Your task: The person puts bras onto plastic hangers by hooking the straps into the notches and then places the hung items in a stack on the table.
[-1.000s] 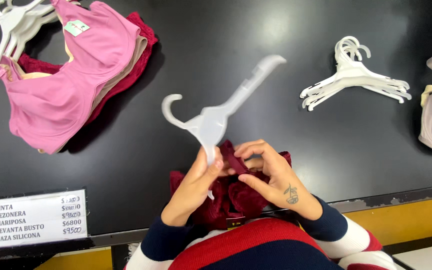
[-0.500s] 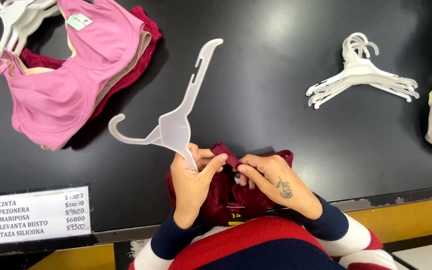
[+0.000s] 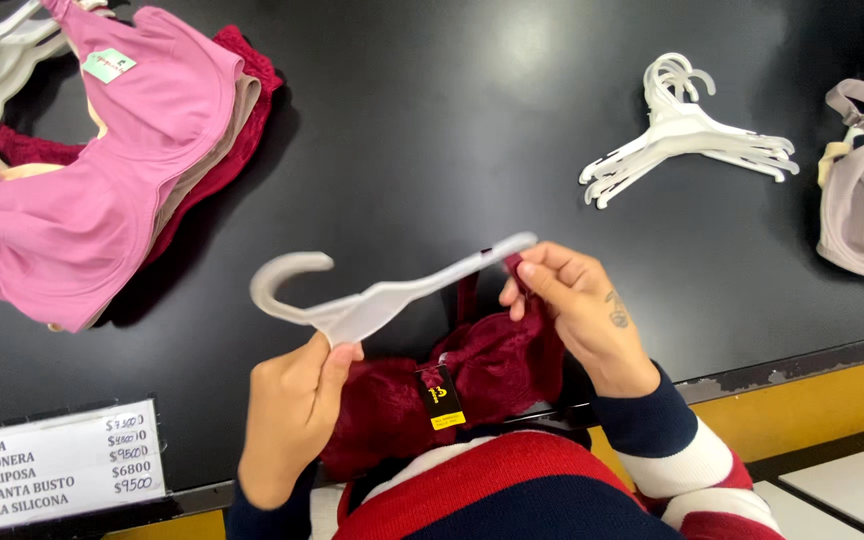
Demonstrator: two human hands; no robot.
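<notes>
Swung round since half a second ago, the translucent hanger (image 3: 377, 297) now lies nearly level, hook to the left, where before it pointed up and right. From the head camera, the left hand (image 3: 292, 415) has its grip closed on the hanger's middle, thumb on top. The right hand (image 3: 582, 310) pinches the hanger's far end together with a strap of the dark red lace bra (image 3: 472, 385), which hangs below over the black surface (image 3: 432, 130). Spare white hangers (image 3: 687, 135) lie well apart; a pink bra (image 3: 102, 190) lies far left.
</notes>
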